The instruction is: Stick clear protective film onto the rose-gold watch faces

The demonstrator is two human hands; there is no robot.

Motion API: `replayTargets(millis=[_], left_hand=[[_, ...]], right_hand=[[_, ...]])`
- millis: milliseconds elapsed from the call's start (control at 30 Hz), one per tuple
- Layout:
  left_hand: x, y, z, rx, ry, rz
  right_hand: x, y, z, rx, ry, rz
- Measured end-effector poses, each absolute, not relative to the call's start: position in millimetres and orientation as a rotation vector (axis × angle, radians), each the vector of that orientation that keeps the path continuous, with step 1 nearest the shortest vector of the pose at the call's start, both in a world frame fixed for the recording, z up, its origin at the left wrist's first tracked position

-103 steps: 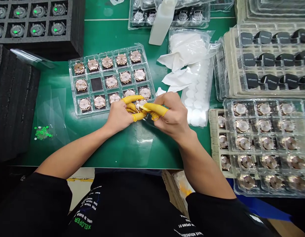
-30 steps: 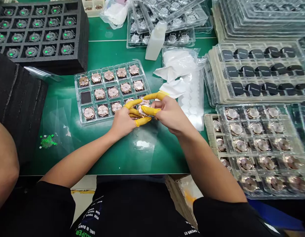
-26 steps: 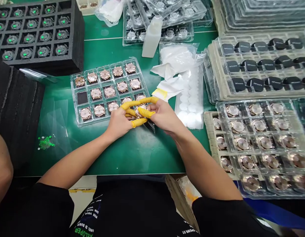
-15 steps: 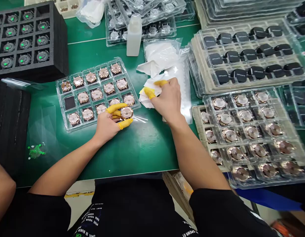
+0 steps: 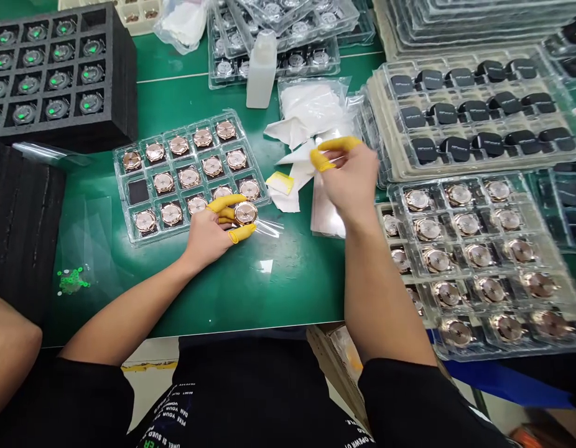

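Observation:
My left hand, with yellow finger cots on, pinches a rose-gold watch head by its edge, face up. It is held just over the lower right corner of a clear tray of similar watch heads; one pocket at the tray's left has no watch head in it. My right hand, also in yellow finger cots, hovers slightly blurred above a stack of clear plastic sleeves. Its thumb and forefinger are curled together; anything between them is hidden. Left of it, a yellow piece lies on white wipes.
A white bottle stands behind the tray. Black foam trays with dark watch parts are at the left. Stacked trays of black pieces and rose-gold watch heads line the right. Small green dots lie at the left.
My right hand has lifted away from the wipes and moved right, uncovering the yellow piece. My left hand keeps its hold on the watch head. The view has shifted slightly.

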State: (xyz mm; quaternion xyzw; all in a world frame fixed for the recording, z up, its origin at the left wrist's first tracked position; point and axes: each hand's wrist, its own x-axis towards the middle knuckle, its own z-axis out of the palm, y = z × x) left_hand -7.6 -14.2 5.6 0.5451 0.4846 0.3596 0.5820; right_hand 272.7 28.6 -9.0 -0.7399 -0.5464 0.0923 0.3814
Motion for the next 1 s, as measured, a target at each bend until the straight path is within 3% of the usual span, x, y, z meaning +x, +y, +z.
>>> replayTargets(millis=[100, 300, 567, 767, 1000], left_hand=[[-7, -14, 5, 1.279, 1.116, 0.848], [-8, -15, 4, 1.319, 1.110, 0.853], [-7, -15, 2, 1.339, 1.110, 0.860], [-9, -14, -1, 1.311, 1.042, 0.864], [-8, -13, 0, 1.230, 1.024, 0.837]], right_hand=[[280, 21, 0, -1.897, -1.460, 0.038], [250, 8, 3, -1.577, -2.021, 0.388], [249, 4, 22, -1.295, -1.641, 0.658], [195, -16, 24, -1.087, -2.153, 0.307], [197, -12, 17, -1.087, -2.168, 0.201]])
